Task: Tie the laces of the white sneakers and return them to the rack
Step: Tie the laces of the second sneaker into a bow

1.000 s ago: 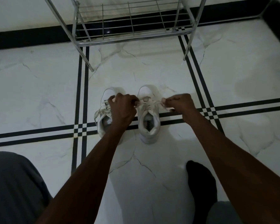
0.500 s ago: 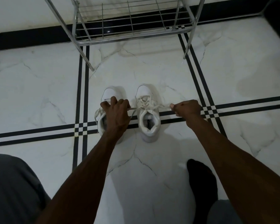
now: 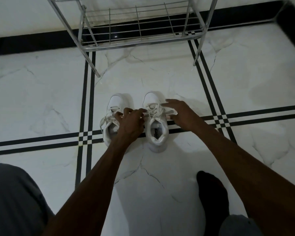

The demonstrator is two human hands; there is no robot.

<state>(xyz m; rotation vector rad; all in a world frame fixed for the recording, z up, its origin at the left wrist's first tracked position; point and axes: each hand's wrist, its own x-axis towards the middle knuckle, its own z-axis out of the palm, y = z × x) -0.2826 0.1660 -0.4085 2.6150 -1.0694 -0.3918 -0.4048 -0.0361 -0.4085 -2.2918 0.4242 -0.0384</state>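
Both white sneakers point(image 3: 138, 121) sit on the marble floor point(image 3: 41, 99), toes twd the wire rack point(image 3: 140, 28). Your right hand point(image 3: 180, 114) is spread, empty, just beside the right shoe point(image 3: 156, 123); left hand point(image 3: 131, 123), fingers curled loosely at its laces point(image 3: 152, 110), is closer.

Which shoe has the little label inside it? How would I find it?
Start at the metal rack by the wall and look at the two white shoes on the floor before it. It's the right shoe, by the open right hand; a dark label shows inside its heel.
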